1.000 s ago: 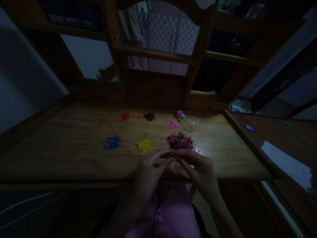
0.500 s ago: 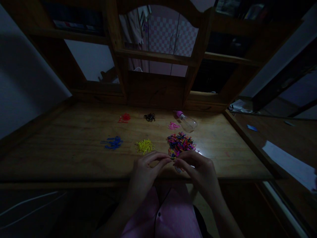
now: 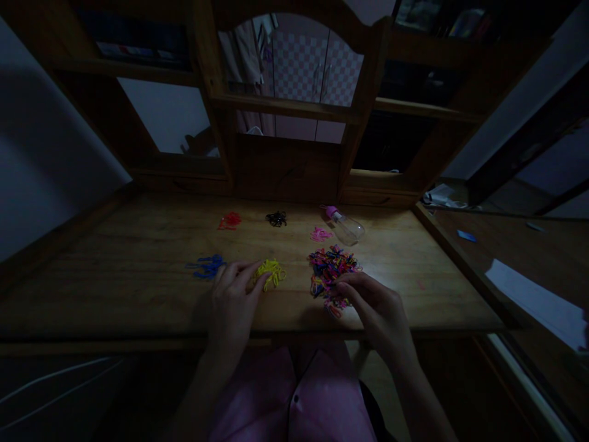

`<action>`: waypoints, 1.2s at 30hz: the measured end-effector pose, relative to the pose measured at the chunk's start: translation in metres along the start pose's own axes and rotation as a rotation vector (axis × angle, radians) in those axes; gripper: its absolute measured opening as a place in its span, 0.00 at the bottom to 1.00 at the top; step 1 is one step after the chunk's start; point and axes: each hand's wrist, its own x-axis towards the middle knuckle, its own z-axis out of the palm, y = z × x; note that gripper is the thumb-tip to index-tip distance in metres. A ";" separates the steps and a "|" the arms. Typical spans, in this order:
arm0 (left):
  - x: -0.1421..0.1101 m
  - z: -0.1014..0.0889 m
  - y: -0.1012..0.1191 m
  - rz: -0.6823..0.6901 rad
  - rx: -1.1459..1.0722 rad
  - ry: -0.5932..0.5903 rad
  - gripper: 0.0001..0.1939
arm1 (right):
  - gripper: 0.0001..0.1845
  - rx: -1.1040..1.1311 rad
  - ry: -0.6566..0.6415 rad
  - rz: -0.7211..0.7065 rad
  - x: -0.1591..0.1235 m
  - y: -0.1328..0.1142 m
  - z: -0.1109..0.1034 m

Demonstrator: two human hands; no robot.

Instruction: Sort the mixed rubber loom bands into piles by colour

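Small looped bands, perhaps rubber bands, lie in colour groups on the wooden desk. My left hand (image 3: 234,298) is at the left side of the yellow pile (image 3: 272,272), thumb and forefinger apart with yellow bands between them. My right hand (image 3: 375,304) reaches into the mixed multicolour pile (image 3: 334,264), thumb and forefinger pinched together. What they pinch, if anything, is hidden. The blue group (image 3: 209,266) lies just left of my left hand. Farther back are a red group (image 3: 230,220), a black group (image 3: 277,218) and a pink group (image 3: 321,234).
A clear bottle with a purple cap (image 3: 347,227) lies behind the mixed pile. The desk (image 3: 151,245) has a shelf unit (image 3: 288,166) along its back edge. A white paper (image 3: 534,301) rests on the lower surface at the right.
My hands were together in front of the mixed pile, holding a small yellow band. My left hand has moved left to the yellow pile. My right hand has shifted slightly into the mixed pile.
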 end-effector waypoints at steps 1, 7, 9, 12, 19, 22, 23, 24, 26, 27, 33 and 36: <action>0.000 0.000 0.003 0.007 -0.012 0.007 0.12 | 0.09 -0.015 -0.004 -0.005 0.001 0.001 -0.001; -0.013 -0.002 0.031 0.068 -0.195 -0.011 0.05 | 0.11 -0.209 -0.115 -0.159 0.049 -0.006 0.009; -0.020 -0.001 0.042 0.089 -0.231 -0.053 0.06 | 0.12 -0.311 -0.163 -0.226 0.078 -0.015 0.022; -0.031 0.001 0.057 0.118 -0.287 -0.121 0.07 | 0.15 -0.339 -0.170 -0.247 0.115 -0.030 0.046; -0.046 0.003 0.066 0.135 -0.393 -0.257 0.09 | 0.19 -0.373 -0.121 -0.269 0.143 -0.038 0.053; -0.042 0.006 0.063 0.107 -0.410 -0.315 0.11 | 0.17 -0.385 -0.068 -0.265 0.136 -0.032 0.024; -0.040 0.008 0.064 0.097 -0.419 -0.329 0.11 | 0.16 -0.388 -0.047 -0.262 0.130 -0.028 0.011; -0.038 0.010 0.065 0.089 -0.430 -0.341 0.11 | 0.15 -0.391 -0.025 -0.259 0.121 -0.024 -0.003; -0.033 0.015 0.069 0.075 -0.450 -0.357 0.11 | 0.14 -0.397 0.025 -0.247 0.097 -0.012 -0.032; -0.030 0.017 0.072 0.065 -0.457 -0.361 0.12 | 0.16 -0.401 0.055 -0.238 0.083 -0.005 -0.046; -0.007 0.035 0.073 -0.016 -0.366 -0.390 0.11 | 0.15 -0.405 0.224 -0.072 0.018 0.037 -0.081; 0.002 0.043 0.070 -0.004 -0.274 -0.438 0.08 | 0.14 -0.354 0.239 -0.015 0.009 0.050 -0.073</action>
